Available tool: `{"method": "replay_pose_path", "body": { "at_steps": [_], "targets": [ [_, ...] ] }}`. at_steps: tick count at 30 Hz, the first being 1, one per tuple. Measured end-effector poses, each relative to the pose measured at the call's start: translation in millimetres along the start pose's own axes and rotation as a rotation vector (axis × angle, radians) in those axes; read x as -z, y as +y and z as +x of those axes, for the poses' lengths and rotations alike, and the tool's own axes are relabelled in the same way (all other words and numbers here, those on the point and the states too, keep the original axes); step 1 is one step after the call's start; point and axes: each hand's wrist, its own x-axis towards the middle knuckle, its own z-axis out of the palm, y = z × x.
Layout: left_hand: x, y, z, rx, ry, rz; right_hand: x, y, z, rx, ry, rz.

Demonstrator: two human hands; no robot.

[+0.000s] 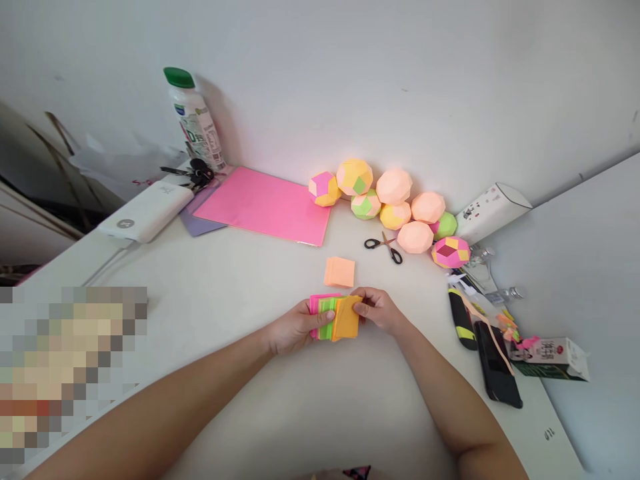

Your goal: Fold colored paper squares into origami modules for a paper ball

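Note:
My left hand (296, 327) is closed around a fanned bundle of coloured paper pieces, its thumb on top. Pink paper (315, 305) lies at the left of the bundle, green paper (327, 328) in the middle and orange paper (346, 319) at the right. With thumb and fingers, my right hand (376, 309) pinches the upper right edge of the orange paper. Just beyond the bundle, a small stack of peach paper (340, 272) rests on the white table (260, 280). Black-handled scissors (384, 247) lie partly open behind it.
Several faceted paper balls (395, 185) line the wall. A pink sheet (265, 205) lies at back left, near a green-capped bottle (195, 123) and a white power bank (150, 212). On the right are a cutter (463, 319), a phone (497, 367) and a milk carton (550, 357).

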Motion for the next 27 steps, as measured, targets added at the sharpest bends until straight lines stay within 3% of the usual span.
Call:
{"method": "replay_pose_path", "body": {
  "at_steps": [27],
  "targets": [
    [2.1, -1.4, 1.2, -0.011, 0.009, -0.082, 0.2, 0.6, 0.3, 0.021, -0.017, 0.012]
  ]
}}
